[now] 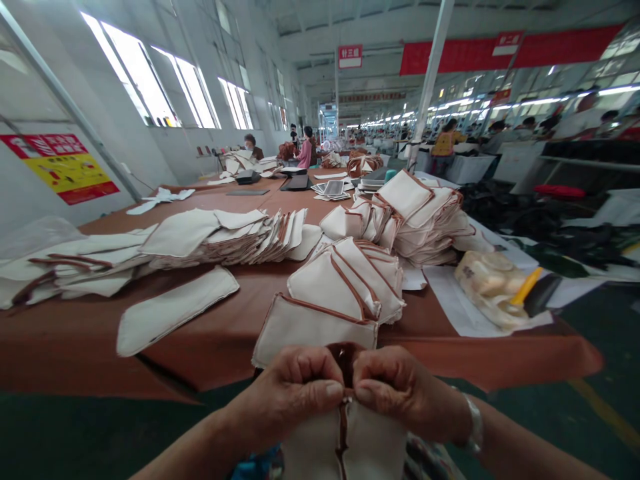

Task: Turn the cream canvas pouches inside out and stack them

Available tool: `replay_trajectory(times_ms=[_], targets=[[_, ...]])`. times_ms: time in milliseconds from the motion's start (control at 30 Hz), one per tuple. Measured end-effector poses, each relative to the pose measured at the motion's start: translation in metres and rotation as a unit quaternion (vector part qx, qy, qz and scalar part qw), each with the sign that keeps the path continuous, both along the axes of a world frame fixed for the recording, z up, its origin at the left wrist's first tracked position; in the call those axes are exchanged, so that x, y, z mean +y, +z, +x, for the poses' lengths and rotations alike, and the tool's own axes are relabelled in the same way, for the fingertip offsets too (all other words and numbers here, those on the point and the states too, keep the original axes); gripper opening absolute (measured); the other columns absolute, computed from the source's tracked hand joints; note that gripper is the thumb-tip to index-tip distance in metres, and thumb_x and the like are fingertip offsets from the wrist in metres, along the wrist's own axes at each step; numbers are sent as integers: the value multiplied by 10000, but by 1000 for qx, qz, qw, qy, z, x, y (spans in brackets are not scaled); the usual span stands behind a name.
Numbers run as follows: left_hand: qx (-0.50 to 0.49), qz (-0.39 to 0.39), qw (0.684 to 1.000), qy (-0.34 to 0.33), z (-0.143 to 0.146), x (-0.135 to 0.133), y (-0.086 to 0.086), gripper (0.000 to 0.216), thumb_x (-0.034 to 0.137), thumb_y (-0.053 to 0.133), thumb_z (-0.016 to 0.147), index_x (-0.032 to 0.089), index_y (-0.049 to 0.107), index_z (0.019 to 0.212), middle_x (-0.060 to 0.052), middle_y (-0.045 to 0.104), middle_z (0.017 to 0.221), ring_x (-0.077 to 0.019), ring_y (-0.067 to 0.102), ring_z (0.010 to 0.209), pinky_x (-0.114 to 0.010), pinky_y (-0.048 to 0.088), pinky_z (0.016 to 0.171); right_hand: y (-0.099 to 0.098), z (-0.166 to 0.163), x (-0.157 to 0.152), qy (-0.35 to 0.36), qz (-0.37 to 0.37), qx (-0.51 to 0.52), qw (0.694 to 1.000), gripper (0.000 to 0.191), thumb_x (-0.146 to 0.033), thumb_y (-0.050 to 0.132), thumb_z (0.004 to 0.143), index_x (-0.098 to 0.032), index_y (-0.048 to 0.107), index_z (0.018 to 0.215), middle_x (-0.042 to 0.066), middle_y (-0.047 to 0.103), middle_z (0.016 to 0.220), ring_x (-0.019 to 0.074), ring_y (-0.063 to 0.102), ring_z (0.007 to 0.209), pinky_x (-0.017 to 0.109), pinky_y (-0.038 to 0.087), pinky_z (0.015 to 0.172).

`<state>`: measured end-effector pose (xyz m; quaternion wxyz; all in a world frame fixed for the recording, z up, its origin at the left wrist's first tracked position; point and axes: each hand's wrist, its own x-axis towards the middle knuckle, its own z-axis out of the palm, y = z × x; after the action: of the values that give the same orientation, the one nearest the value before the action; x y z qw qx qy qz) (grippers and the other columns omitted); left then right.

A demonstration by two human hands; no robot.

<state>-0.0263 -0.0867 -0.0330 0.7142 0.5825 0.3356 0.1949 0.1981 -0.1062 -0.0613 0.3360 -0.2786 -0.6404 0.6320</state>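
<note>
Close to my body, my left hand (307, 380) and my right hand (393, 387) pinch the top of a cream fabric piece with brown edging (373, 437). Thumbs and forefingers almost meet at its brown middle seam, and the lower part hangs down in front of me. Just beyond my hands lies a flat cream panel with a brown trim (315, 327). Behind it is a fanned pile of similar brown-trimmed panels (325, 283). The tips of my fingers hide the exact spot being gripped.
A long row of cream pieces (185, 233) covers the table's left side, with a single panel (175, 310) before it. A taller stack (425, 213) stands right. A plastic bag (490, 283) and yellow-handled tool (526, 287) lie near the right edge. Other people sit or stand farther back.
</note>
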Motion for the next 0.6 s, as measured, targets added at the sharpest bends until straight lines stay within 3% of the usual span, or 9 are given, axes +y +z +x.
replay_trajectory(times_ms=[133,233,367,500,600], targets=[[36,72,997,-17,-1,1,5,379,494,618,839,132,526,774,46,396,615,-66,291,525,-195,190,457,-1,11,1,34,-61,47,996,290,-400,669,835,-124,586,870,11,485,790,110,389,672,222,294,577],[69,148,985,-53,-2,5,13,346,460,591,870,124,552,799,33,417,660,-75,324,572,-190,219,481,10,18,8,66,-72,18,995,351,-445,587,893,-100,633,935,20,505,779,109,398,661,216,305,573],[69,174,980,-65,1,6,22,319,428,566,892,126,540,792,32,414,678,-80,329,598,-187,252,512,29,13,18,64,-23,-32,997,466,-491,375,983,-102,617,897,19,504,752,109,387,641,224,314,569],[72,181,980,-52,3,4,21,324,423,582,882,129,526,759,38,407,667,-79,324,588,-185,259,513,28,-1,21,66,73,-52,994,385,-488,529,913,-142,527,745,-14,441,699,107,362,628,226,312,564],[52,134,989,-44,2,5,18,353,448,633,841,140,497,734,40,416,666,-75,320,578,-184,238,502,19,-4,19,44,108,-62,991,365,-473,543,907,-149,519,739,-7,463,714,112,373,637,229,326,574]])
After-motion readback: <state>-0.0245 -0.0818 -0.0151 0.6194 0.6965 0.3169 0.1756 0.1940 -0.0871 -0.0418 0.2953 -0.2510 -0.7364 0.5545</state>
